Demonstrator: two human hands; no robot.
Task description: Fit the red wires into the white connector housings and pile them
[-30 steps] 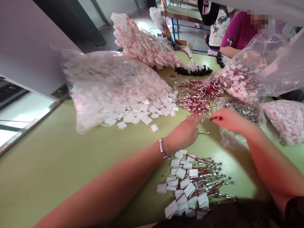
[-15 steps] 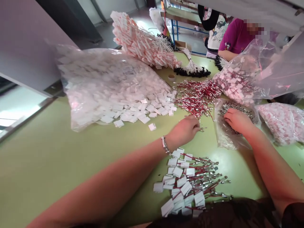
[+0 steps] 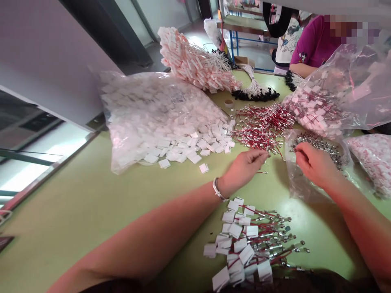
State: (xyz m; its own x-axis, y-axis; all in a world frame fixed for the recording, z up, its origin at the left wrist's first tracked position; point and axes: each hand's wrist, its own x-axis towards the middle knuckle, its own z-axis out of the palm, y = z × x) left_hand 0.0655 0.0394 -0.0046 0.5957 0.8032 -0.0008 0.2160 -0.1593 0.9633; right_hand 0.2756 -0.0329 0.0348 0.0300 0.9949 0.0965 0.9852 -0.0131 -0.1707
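Observation:
My left hand point(image 3: 244, 167) rests on the green table point(image 3: 76, 211) at the near edge of a pile of red wires with metal ends point(image 3: 259, 126). Its fingertips are pinched on one red wire point(image 3: 262, 172). My right hand point(image 3: 314, 163) lies on a small clear bag of metal parts point(image 3: 324, 144), fingers curled down into them; what they hold is hidden. Close to me lies a heap of red wires fitted with white tags point(image 3: 247, 240).
A big clear bag spills white tags point(image 3: 165, 122) at the left. Pink-white tag bundles point(image 3: 195, 61), black-tipped white cords point(image 3: 255, 91) and more bags of tagged wires point(image 3: 317, 108) lie behind. A person in a purple shirt point(image 3: 314, 40) sits across the table.
My right hand moved from mid-air into the bag of metal parts. My left hand stayed at the wire pile's edge and closed its fingers. The view shifted slightly.

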